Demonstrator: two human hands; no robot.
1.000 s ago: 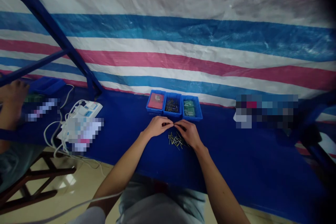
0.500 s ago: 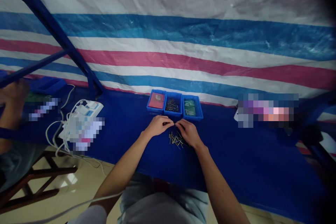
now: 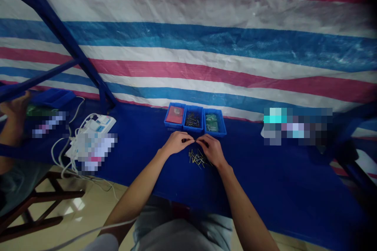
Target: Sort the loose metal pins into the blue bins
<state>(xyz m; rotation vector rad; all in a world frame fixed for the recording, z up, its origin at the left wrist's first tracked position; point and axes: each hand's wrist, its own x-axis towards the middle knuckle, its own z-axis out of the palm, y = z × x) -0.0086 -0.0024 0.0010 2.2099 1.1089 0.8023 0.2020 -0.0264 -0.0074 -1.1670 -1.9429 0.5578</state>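
Observation:
My left hand (image 3: pixel 176 142) and my right hand (image 3: pixel 212 149) meet fingertip to fingertip above the blue table. Both are pinched on something small and dark that I cannot make out. Just below them lies a loose pile of thin metal pins, like screws or nails (image 3: pixel 196 157). Beyond my hands three blue bins stand side by side: the left bin (image 3: pixel 173 128) holds a red item, the middle bin (image 3: pixel 193 128) dark screw-like pieces, and the right bin (image 3: pixel 216 132) green-and-silver small packets or parts.
On the left are a white power strip (image 3: pixel 101 124) with tangled cables (image 3: pixel 60 151), and another person's hand (image 3: pixel 16 111) near a blue tray (image 3: pixel 55 97). A blue metal frame (image 3: pixel 66 41) rises there. Blurred-out items lie at the right; a striped sheet (image 3: pixel 188 55) hangs behind.
The view has shifted slightly. My hands keep nearly the same pose, fingertips together. The other person's hand at the left has moved a little.

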